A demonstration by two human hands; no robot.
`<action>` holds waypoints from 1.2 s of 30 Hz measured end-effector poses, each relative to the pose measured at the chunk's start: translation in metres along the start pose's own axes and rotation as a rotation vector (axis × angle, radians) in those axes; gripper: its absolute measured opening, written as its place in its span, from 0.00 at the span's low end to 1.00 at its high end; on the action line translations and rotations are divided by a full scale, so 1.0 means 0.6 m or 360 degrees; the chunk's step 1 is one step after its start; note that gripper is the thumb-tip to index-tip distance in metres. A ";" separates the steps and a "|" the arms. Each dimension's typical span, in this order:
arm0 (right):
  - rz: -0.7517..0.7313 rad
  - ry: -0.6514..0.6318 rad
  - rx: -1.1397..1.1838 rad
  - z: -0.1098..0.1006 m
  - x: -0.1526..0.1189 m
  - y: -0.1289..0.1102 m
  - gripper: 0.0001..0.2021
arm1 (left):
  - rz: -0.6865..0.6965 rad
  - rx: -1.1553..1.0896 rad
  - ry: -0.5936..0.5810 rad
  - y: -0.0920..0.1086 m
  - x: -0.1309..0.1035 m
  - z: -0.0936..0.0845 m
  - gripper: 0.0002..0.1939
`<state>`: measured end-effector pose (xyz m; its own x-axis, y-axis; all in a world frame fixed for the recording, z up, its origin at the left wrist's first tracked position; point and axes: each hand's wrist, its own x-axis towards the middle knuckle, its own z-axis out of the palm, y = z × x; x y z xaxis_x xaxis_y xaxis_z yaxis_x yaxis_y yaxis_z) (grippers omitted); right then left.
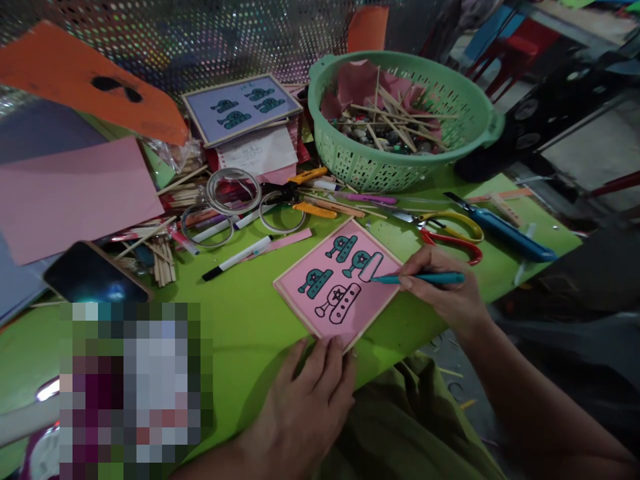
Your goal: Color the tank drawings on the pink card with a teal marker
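A pink card (367, 320) framed with thin wooden sticks lies turned cornerwise on the green table. It bears several tank drawings with black outlines: two are filled with dark green, one is part green, and the lowest shows plain pink inside. My right hand (445, 287) grips a teal marker pen (437, 278), its tip at the part-green tank's track. My left hand (315, 393) lies with fingers stretched out over the card's near edge, holding it against the table. A white marker with a black cap (237, 258) rests left of the card, beside a pink paper strip (287, 242).
Behind the card lie scissors (453, 237), a blue cutter knife (510, 230), tape rolls (233, 192) and orange-handled pliers (300, 193). A green basket (395, 160) of sticks stands farther back, near a framed blue card (245, 107). A phone (97, 273) lies left.
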<state>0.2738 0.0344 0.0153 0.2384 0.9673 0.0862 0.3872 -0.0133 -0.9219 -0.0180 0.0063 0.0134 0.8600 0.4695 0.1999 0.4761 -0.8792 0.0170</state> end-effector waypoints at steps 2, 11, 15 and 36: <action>-0.0006 -0.0007 -0.0007 0.000 0.000 -0.001 0.09 | 0.0007 0.0004 -0.0010 0.000 0.000 0.000 0.19; -0.0099 -0.0092 -0.0031 -0.005 0.001 0.011 0.08 | 0.0017 -0.0007 -0.0001 0.003 -0.004 0.008 0.20; -0.0113 -0.0124 -0.0053 -0.008 0.001 0.015 0.08 | 0.0002 -0.0031 0.0019 0.002 -0.005 0.007 0.19; -0.0152 -0.0139 -0.0144 -0.004 0.002 0.019 0.06 | 0.0010 -0.0025 0.0018 0.003 -0.004 0.008 0.20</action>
<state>0.2807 0.0347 0.0058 0.1196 0.9836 0.1351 0.4840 0.0611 -0.8730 -0.0184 0.0039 0.0081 0.8607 0.4633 0.2110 0.4678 -0.8833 0.0309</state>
